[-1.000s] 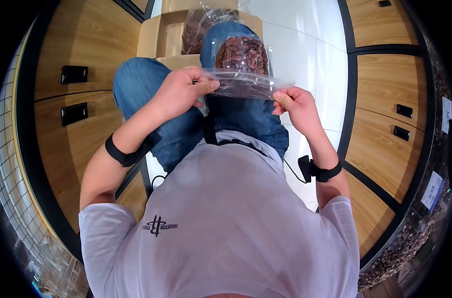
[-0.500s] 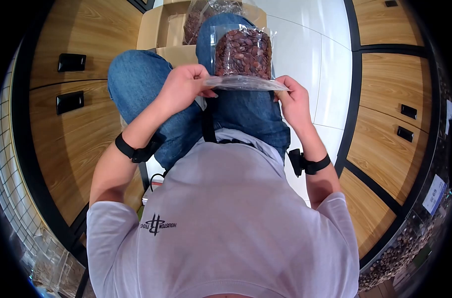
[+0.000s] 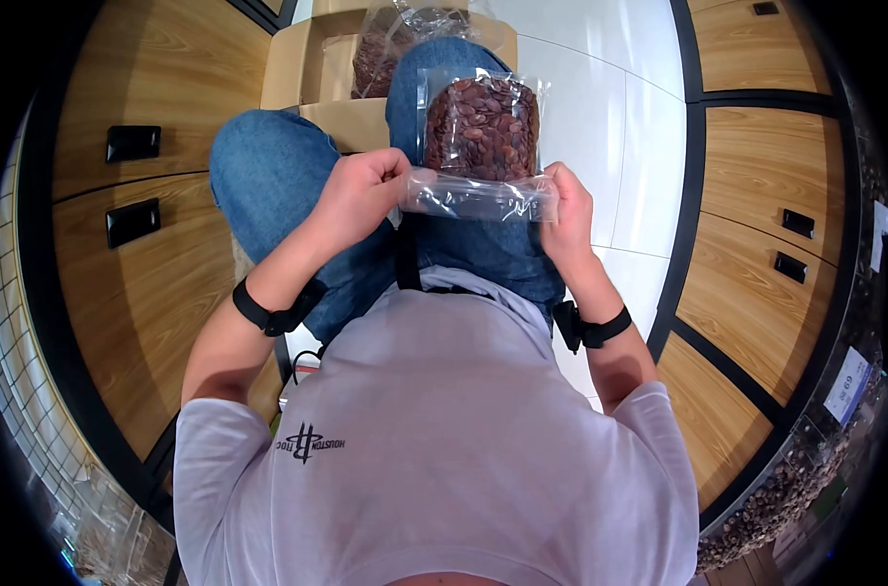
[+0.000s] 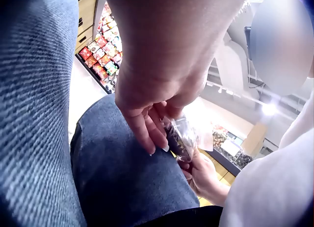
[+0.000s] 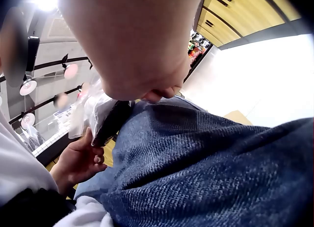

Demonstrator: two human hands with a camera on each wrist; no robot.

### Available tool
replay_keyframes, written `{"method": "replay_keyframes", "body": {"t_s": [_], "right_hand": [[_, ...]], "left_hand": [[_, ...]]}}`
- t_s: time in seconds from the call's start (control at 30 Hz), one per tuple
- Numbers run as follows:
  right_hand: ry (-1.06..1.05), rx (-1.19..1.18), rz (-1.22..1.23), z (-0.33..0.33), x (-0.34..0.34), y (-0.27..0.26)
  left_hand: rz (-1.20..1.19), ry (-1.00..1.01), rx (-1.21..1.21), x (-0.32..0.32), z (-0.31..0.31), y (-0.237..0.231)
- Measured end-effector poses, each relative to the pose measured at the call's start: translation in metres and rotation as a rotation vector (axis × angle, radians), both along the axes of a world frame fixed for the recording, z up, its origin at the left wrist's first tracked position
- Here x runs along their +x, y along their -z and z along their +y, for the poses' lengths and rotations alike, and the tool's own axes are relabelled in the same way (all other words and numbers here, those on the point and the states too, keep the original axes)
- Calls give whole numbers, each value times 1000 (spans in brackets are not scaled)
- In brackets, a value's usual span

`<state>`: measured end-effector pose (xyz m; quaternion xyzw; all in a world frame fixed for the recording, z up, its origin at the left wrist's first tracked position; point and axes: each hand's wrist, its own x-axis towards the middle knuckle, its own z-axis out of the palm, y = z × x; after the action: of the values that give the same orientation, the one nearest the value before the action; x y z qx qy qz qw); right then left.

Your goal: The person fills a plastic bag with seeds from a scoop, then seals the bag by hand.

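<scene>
A clear zip bag [image 3: 483, 127] packed with dark reddish-brown flat seeds lies on the person's right thigh. Its transparent mouth strip [image 3: 478, 198] points toward the body and looks flattened. My left hand [image 3: 366, 195] pinches the left end of that strip between thumb and fingers. At the strip's right end, my right hand [image 3: 569, 210] grips the plastic. The left wrist view has the bag [image 4: 181, 138] between both hands, with the right hand [image 4: 203, 173] beyond it. From the right wrist, part of the bag [image 5: 105, 116] shows beside the knee; the right fingertips are mostly hidden.
An open cardboard box [image 3: 286, 73] stands on the floor past the knees, with another clear bag of dark seeds [image 3: 373, 63] in it. Wooden cabinets [image 3: 161, 88] with black handles flank both sides. White floor tiles [image 3: 600, 117] run along the right.
Both hands have moved down toward the body with the bag's mouth strip, which now lies flatter and faces up. The seed-filled part shows more fully than a second ago.
</scene>
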<state>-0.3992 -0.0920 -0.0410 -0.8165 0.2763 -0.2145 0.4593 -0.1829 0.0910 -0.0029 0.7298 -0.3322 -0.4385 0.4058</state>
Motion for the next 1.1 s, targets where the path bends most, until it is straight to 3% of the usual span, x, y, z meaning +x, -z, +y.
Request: {"method": "replay_keyframes", "body": {"t_s": [0.1, 0.23, 0.4, 0.7, 0.77, 0.9, 0.97, 1.1], "right_hand": [[4, -38, -30, -2, 0, 2], [-8, -83, -51, -5, 0, 3], [-28, -128, -66, -6, 1, -3], [-51, -76, -122, -16, 2, 0], [85, 188, -333, -11, 7, 7], [87, 183, -505, -10, 10, 3], [-20, -188, -346, -16, 6, 1], [-68, -369, -367, -15, 6, 5]], "left_hand": [[126, -41, -130, -2, -1, 5], [55, -23, -83, -2, -4, 2], [172, -95, -170, -6, -4, 9], [226, -83, -60, -2, -9, 14], [255, -117, -90, -4, -10, 17], [259, -153, -59, -3, -12, 17], [291, -159, -75, 0, -12, 20], [327, -203, -136, -1, -13, 24]]}}
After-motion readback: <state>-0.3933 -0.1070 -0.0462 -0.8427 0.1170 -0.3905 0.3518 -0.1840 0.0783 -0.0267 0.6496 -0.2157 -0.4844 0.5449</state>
